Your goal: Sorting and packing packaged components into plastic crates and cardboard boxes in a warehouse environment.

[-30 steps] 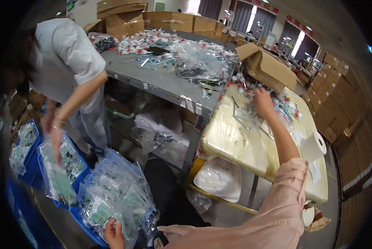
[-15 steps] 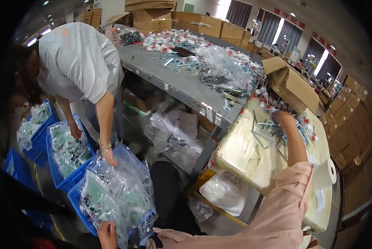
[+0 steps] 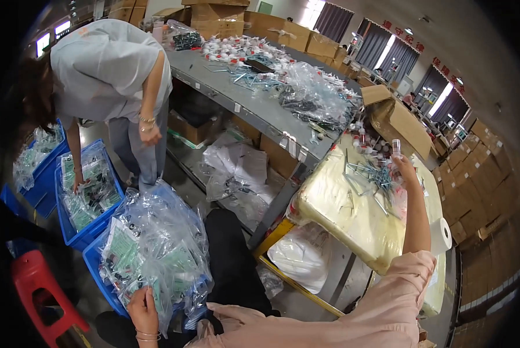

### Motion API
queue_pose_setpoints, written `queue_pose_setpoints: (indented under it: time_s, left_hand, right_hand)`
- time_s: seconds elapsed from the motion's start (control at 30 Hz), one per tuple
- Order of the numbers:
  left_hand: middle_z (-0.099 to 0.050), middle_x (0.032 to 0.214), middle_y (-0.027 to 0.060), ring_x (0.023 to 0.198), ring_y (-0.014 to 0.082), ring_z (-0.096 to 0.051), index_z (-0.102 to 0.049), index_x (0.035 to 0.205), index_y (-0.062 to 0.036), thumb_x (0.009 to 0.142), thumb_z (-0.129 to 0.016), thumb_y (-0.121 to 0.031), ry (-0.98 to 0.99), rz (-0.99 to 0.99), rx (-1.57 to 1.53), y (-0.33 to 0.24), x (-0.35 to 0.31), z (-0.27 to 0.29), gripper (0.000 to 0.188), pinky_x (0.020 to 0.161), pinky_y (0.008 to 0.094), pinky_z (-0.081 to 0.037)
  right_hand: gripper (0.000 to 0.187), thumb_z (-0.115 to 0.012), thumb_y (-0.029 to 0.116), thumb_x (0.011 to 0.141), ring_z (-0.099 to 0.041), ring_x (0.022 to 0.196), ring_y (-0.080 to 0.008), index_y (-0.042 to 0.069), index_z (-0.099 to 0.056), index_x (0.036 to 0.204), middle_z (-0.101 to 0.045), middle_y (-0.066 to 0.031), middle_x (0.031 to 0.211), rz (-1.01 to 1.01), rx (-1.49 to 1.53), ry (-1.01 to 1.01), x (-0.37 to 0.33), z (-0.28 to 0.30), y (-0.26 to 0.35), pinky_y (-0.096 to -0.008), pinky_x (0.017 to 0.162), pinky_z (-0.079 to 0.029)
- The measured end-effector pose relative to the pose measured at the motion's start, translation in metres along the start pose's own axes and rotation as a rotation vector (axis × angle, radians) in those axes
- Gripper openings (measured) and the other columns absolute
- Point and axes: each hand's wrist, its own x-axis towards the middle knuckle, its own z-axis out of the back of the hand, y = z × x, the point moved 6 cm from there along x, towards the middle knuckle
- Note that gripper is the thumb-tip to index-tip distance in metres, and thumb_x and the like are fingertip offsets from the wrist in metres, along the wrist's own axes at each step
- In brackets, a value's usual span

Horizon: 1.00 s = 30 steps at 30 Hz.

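My right hand (image 3: 406,172) is raised over the pale wrapped work surface (image 3: 329,200), its fingers closed around a small clear bottle (image 3: 396,147). Beneath it lie bent metal rods (image 3: 369,174), and white-and-red bottles (image 3: 359,139) are piled just beyond. Low on the left, my left hand (image 3: 142,307) pinches the near edge of a clear plastic bag (image 3: 181,238). That bag spreads over a blue bin (image 3: 95,279) filled with bagged green-printed packs (image 3: 120,246). My fingertips partly hide the pinched edge.
A co-worker in a white shirt (image 3: 106,64) bends over another blue bin (image 3: 68,232) at the left. A red stool (image 3: 36,278) stands at lower left. The grey table (image 3: 213,78) carries heaped bottles and rods. A paper roll (image 3: 441,236) sits right of my forearm.
My right hand has come up out of the pile with the bottle. The co-worker's hand has lifted off the plastic bag. My left hand has shifted slightly up and left. The red stool now shows.
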Motion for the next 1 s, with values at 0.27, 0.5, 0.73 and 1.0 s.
queue_pose_setpoints:
  time_s: [0.27, 0.5, 0.73, 1.0]
  left_hand:
    - [-0.057, 0.072, 0.0158, 0.059, 0.0332, -0.056, -0.062, 0.092, -0.0032, 0.082, -0.052, -0.011, -0.084, 0.01, 0.264, -0.022, 0.02, 0.022, 0.015, 0.052, 0.0407, -0.044]
    - [-0.053, 0.067, 0.0074, 0.047, 0.0218, -0.053, -0.059, 0.094, -0.0054, 0.073, -0.054, -0.007, -0.11, -0.121, 0.322, -0.028, -0.014, 0.005, 0.021, 0.038, 0.0323, -0.04]
    - [-0.056, 0.078, 0.0058, 0.055, 0.0178, -0.058, -0.056, 0.102, -0.0025, 0.067, -0.06, -0.018, -0.106, -0.133, 0.097, -0.033, -0.036, -0.021, 0.038, 0.044, 0.0278, -0.045]
    - [-0.062, 0.084, 0.0053, 0.062, 0.0165, -0.059, -0.061, 0.1, -0.0078, 0.073, -0.061, -0.009, -0.141, -0.066, -0.045, -0.018, -0.019, -0.018, 0.028, 0.051, 0.0288, -0.047]
  right_hand:
    - [0.036, -0.044, 0.026, 0.09, -0.045, 0.039, -0.0088, 0.004, -0.044, 0.119, -0.051, -0.0026, 0.063, 0.122, 0.137, 0.795, -0.183, -0.199, 0.15, -0.0191, 0.032, -0.032]
    - [0.013, -0.043, 0.02, 0.092, -0.05, 0.048, -0.0095, 0.008, -0.044, 0.097, -0.054, -0.0028, 0.071, -0.393, -0.31, 2.012, -0.403, -0.415, 0.089, -0.0236, 0.036, -0.038]
    - [0.022, -0.044, 0.014, 0.087, -0.053, 0.049, -0.0138, 0.001, -0.05, 0.105, -0.057, -0.0065, 0.078, -0.744, -0.224, 1.907, -0.444, -0.494, 0.048, -0.0246, 0.036, -0.04]
    - [0.056, -0.043, 0.007, 0.087, -0.052, 0.093, -0.0177, 0.017, -0.022, 0.138, -0.053, -0.0077, 0.11, -0.375, 0.077, 1.939, -0.465, -0.55, 0.047, -0.0287, 0.075, -0.047]
